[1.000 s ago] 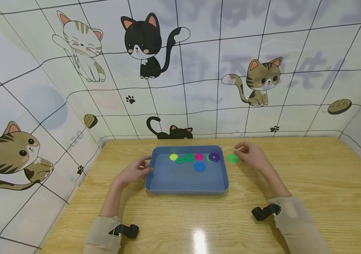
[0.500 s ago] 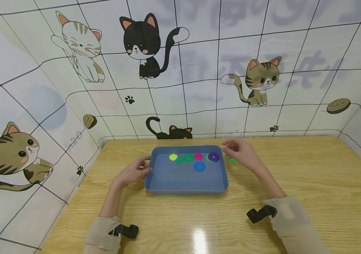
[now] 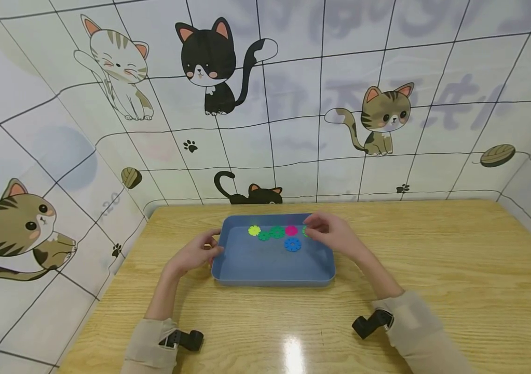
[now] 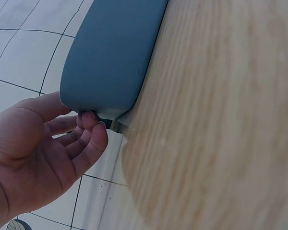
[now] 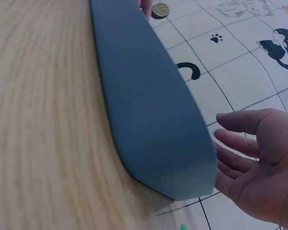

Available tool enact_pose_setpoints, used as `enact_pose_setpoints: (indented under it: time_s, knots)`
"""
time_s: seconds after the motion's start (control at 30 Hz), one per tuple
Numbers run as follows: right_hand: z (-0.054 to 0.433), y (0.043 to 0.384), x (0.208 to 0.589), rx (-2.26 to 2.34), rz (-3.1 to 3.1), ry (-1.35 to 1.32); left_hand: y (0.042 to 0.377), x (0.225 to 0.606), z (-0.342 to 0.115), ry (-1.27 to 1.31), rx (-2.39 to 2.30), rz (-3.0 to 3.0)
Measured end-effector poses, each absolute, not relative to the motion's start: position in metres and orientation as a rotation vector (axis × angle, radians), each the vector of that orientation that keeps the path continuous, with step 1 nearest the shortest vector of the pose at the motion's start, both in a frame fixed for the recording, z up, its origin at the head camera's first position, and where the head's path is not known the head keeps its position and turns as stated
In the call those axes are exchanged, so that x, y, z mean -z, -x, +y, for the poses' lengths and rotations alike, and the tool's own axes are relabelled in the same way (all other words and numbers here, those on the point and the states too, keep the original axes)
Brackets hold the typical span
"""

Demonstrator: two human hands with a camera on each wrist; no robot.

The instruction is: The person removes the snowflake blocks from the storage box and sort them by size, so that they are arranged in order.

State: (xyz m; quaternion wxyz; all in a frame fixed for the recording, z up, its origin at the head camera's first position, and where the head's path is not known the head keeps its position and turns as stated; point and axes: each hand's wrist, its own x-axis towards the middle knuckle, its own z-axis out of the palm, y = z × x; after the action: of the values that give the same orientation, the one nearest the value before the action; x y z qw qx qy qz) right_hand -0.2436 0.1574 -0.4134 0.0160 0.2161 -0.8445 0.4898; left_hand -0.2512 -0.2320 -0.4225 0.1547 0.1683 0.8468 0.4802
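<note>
Blue tray (image 3: 256, 266) gripped by left hand (image 3: 194, 253), right hand (image 3: 335, 236), earlier outside, now over it (fingers loosely parted)

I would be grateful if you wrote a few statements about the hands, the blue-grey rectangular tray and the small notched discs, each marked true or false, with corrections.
1. The person's left hand holds the left end of the blue-grey rectangular tray. True.
2. The round blue notched disc lies nearer to the person than the small pink notched disc. True.
3. The small yellow disc lies to the right of the pink one. False: the small yellow notched disc lies to its left.
4. The right hand is beside the left hand. False: the right hand is at the tray's opposite end.
5. Both sleeves are bright red. False: the left sleeve and the right sleeve are beige.
</note>
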Motion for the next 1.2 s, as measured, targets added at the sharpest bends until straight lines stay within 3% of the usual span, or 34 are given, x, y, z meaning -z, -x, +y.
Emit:
enact_pose_setpoints:
  time_s: [1.2]
  knots:
    - [0.12,0.244,0.43,-1.149,-2.839,-0.87,0.249,0.42,-0.23,-0.467,-1.356,2.436]
